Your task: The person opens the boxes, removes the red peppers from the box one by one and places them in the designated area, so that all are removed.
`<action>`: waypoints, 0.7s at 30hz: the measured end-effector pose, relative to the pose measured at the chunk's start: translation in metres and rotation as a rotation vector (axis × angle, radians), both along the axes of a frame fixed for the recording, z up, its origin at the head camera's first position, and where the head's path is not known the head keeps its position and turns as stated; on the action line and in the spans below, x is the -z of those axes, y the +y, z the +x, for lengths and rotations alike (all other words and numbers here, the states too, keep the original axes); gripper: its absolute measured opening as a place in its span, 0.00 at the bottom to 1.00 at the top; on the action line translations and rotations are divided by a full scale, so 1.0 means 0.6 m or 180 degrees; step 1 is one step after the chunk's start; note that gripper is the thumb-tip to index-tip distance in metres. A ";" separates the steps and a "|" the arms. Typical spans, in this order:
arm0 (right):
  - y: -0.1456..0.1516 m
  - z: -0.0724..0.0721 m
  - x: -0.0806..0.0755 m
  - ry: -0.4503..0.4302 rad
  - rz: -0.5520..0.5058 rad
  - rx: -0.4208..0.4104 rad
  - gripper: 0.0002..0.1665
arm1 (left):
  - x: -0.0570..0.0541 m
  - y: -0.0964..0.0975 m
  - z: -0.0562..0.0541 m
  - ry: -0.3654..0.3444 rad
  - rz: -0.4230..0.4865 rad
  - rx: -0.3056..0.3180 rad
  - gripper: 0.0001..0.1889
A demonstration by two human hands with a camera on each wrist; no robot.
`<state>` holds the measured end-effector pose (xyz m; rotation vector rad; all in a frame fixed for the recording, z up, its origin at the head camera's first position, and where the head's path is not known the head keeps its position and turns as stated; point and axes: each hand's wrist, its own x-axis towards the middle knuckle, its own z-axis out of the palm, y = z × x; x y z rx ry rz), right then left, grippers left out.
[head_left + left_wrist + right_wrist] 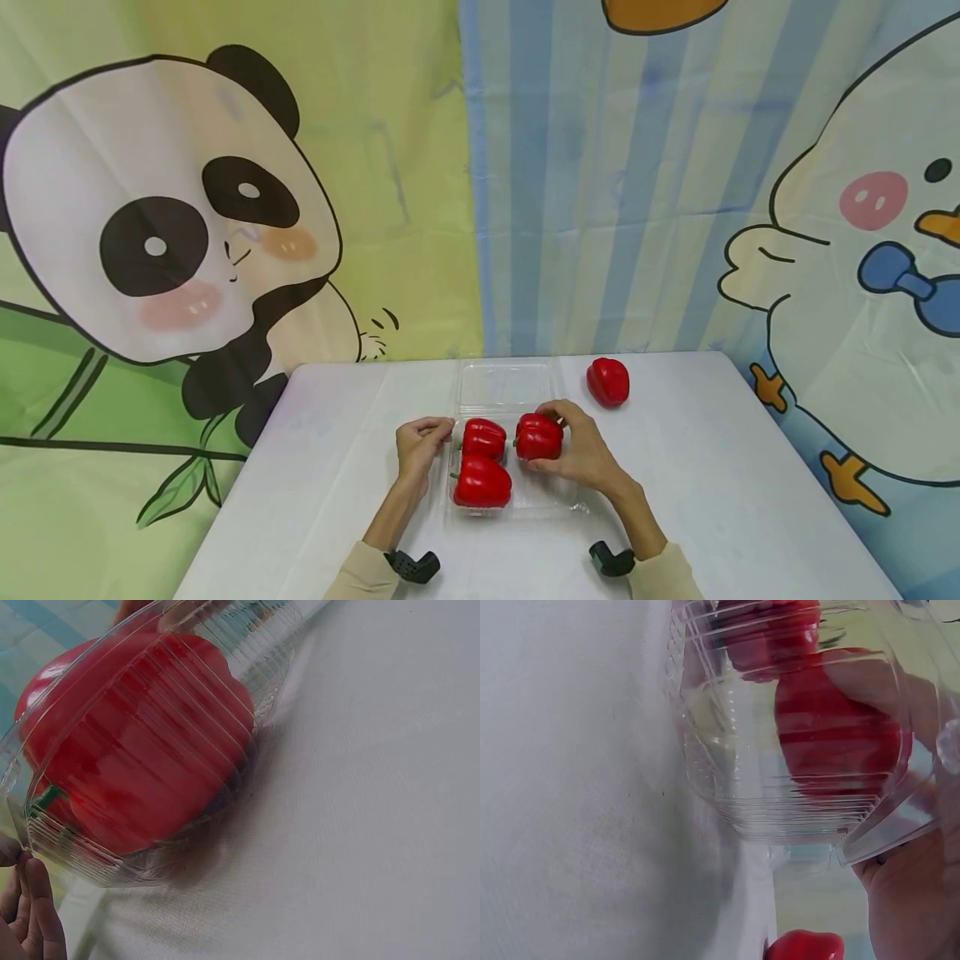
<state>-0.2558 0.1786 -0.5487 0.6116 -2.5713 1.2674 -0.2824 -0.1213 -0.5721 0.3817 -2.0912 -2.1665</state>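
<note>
A clear plastic clamshell box [543, 497] lies on the white table with its lid [506, 386] folded back toward the wall. Two red bell peppers sit in its left side, one bell pepper [482, 482] in front and another bell pepper [484, 439] behind. My right hand [581, 446] grips a third bell pepper [538, 437] between thumb and fingers, over the box's right back part. With thumb and fingertips my left hand [422, 446] pinches the box's left rim; the left wrist view shows these fingers [46, 907] at the box corner.
One more red bell pepper [608, 382] lies on the table [675, 433] behind and right of the box. A curtain [405, 208] with cartoon animals hangs along the table's far edge. Dark bands [412, 567] are worn on both wrists.
</note>
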 end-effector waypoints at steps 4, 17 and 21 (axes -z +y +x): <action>0.005 -0.003 0.001 -0.0037 -0.0212 -0.0019 0.45 | -0.001 0.000 0.000 0.0014 0.0005 0.0014 0.10; 0.014 -0.005 0.014 -0.0184 -0.0855 -0.0121 0.43 | 0.002 -0.001 0.001 -0.0022 -0.0011 -0.0004 0.11; 0.013 -0.004 0.016 -0.0176 -0.0997 -0.0093 0.43 | 0.002 -0.002 0.001 0.0015 0.0014 0.0027 0.10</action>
